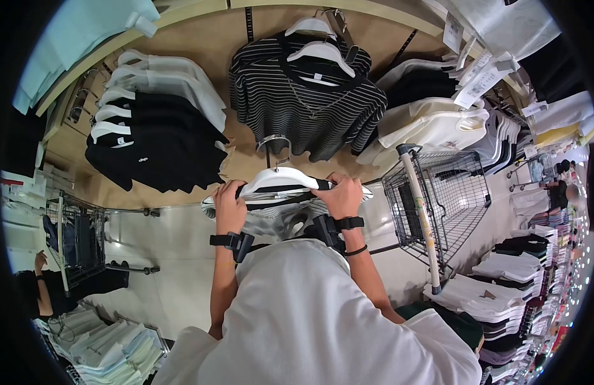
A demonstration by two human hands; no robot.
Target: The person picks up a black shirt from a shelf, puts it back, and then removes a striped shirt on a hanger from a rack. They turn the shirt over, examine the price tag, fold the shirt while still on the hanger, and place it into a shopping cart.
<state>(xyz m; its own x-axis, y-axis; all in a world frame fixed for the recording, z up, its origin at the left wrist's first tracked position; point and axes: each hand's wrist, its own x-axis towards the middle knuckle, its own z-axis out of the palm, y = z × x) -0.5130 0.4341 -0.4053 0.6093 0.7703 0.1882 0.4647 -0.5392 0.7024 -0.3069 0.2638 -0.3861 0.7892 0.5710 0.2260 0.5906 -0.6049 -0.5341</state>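
At the display wall (242, 164), a striped top (263, 222) held by both ends of its hanger (281, 179)

At the hanger's left end, the left hand (229, 202) pinched the cloth with its fingers curled over the shoulder. At the right end, the right hand (344, 196) pinched the dark neckband against the white hanger in the same way. Between the two hands the striped top hung down in front of the person's white shirt (297, 301), and the metal hook (275, 138) stood upward before the wall's lower edge. Each wrist wore a black device on a strap, the left device (243, 246) and the right device (324, 230).

Beyond the hook, dark striped tops (297, 96) hung at the middle of the wall. Black tops (159, 141) filled its left side, with pale tops (181, 83) behind them, and cream tops (438, 125) hung toward its right edge.

Just beside the right hand stood a wire shopping cart (451, 200), its pale handle (420, 215) along the side nearest the person. Well apart to the left, a second cart (64, 247) carried dark cloth near another person's arm (43, 289). More garments (486, 295) hung in rows at the lower right, and others (107, 346) at the lower left.
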